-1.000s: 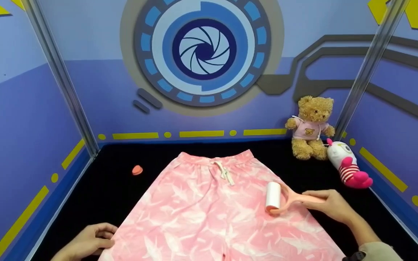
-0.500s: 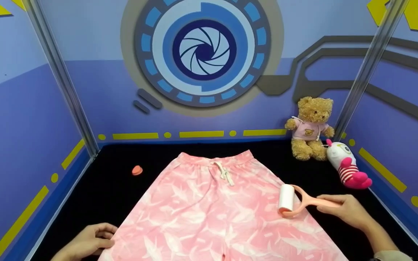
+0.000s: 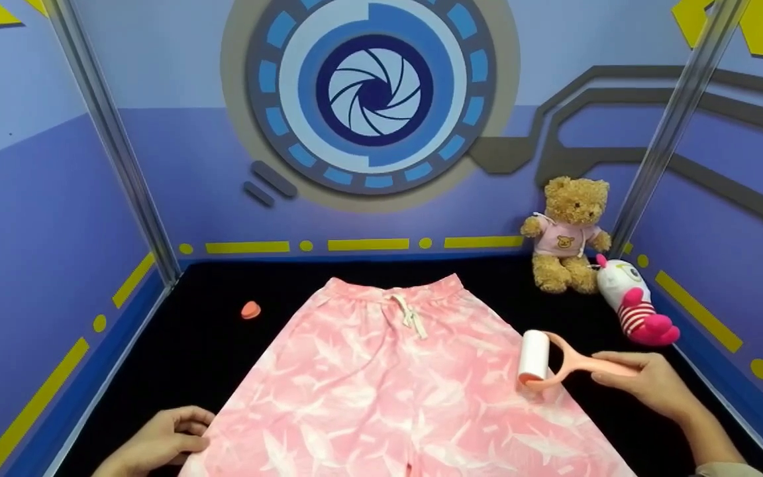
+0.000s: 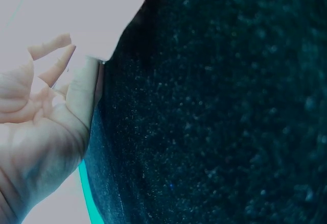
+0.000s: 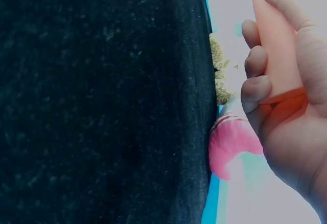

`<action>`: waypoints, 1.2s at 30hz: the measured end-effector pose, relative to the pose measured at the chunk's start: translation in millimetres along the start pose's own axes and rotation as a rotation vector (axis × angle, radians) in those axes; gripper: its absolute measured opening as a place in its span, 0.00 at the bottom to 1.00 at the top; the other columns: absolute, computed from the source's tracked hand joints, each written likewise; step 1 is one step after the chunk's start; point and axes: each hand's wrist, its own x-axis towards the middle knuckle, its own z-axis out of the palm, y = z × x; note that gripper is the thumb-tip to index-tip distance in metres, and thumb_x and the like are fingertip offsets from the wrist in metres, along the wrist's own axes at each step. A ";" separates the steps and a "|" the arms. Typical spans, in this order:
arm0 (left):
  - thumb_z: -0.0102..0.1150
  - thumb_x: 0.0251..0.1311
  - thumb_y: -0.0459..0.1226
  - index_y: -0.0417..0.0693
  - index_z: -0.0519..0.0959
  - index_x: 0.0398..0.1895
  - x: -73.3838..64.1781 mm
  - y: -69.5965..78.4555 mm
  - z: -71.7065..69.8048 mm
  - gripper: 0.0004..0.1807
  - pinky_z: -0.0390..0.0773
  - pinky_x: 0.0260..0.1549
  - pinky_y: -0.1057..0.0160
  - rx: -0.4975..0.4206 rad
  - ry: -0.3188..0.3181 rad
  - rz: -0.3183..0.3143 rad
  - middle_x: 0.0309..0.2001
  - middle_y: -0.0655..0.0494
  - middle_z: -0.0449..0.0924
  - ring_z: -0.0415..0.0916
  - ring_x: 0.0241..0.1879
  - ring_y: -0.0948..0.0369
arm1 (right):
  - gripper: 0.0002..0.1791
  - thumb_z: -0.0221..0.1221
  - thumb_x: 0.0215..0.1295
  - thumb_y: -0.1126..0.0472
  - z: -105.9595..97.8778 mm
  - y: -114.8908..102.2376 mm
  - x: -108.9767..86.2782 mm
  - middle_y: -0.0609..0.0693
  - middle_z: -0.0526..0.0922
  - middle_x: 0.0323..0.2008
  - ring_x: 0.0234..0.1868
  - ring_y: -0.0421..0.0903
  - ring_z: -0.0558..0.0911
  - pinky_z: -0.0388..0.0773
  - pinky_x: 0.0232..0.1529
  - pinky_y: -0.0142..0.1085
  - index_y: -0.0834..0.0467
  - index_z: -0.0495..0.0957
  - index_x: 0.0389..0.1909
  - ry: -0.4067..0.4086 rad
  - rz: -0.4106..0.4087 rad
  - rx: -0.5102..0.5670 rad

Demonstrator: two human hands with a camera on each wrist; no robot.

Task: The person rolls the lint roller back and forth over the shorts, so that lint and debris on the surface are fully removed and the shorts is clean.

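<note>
Pink shorts (image 3: 368,377) with a pale shark-like print and a white drawstring lie spread on the black cloth, waistband away from me. My right hand (image 3: 653,384) grips the handle of a peach lint roller (image 3: 570,364). Its white roll sits at the right side edge of the shorts. In the right wrist view, curled fingers (image 5: 257,83) wrap round the handle. My left hand (image 3: 163,440) is at the left side edge of the shorts, thumb and finger pinching the fabric. In the left wrist view, the thumb (image 4: 84,89) meets the washed-out cloth edge.
A small orange-pink piece (image 3: 250,310) lies left of the waistband. At the back right sit a teddy bear (image 3: 568,238) and a white and pink plush toy (image 3: 636,301). Blue walls and metal posts (image 3: 676,126) enclose the black surface (image 3: 176,344).
My right hand has carried the lint roller rightward across the shorts to their right edge, then slightly farther away from me. The left hand and shorts have stayed in place.
</note>
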 end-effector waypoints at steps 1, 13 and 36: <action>0.63 0.64 0.26 0.22 0.73 0.56 0.0 0.3 -0.1 0.20 0.86 0.37 0.54 -0.002 0.000 0.001 0.39 0.48 0.80 0.80 0.41 0.53 | 0.24 0.76 0.59 0.55 0.4 -2.0 0.9 0.51 0.89 0.46 0.39 0.37 0.83 0.80 0.39 0.29 0.59 0.87 0.55 0.008 -0.004 0.023; 0.63 0.64 0.26 0.22 0.73 0.56 -2.7 0.1 -3.2 0.20 0.86 0.37 0.54 0.006 0.015 -0.004 0.39 0.48 0.80 0.80 0.41 0.53 | 0.24 0.76 0.59 0.58 13.3 -37.1 41.5 0.54 0.88 0.47 0.39 0.37 0.83 0.79 0.39 0.28 0.61 0.86 0.56 0.053 -0.085 0.099; 0.64 0.63 0.26 0.23 0.75 0.55 0.4 0.9 1.7 0.19 0.86 0.37 0.54 0.001 0.030 -0.010 0.39 0.48 0.81 0.80 0.40 0.54 | 0.21 0.79 0.54 0.54 116.8 -83.0 128.2 0.54 0.89 0.46 0.38 0.44 0.83 0.79 0.38 0.30 0.55 0.90 0.48 -0.022 -0.081 0.197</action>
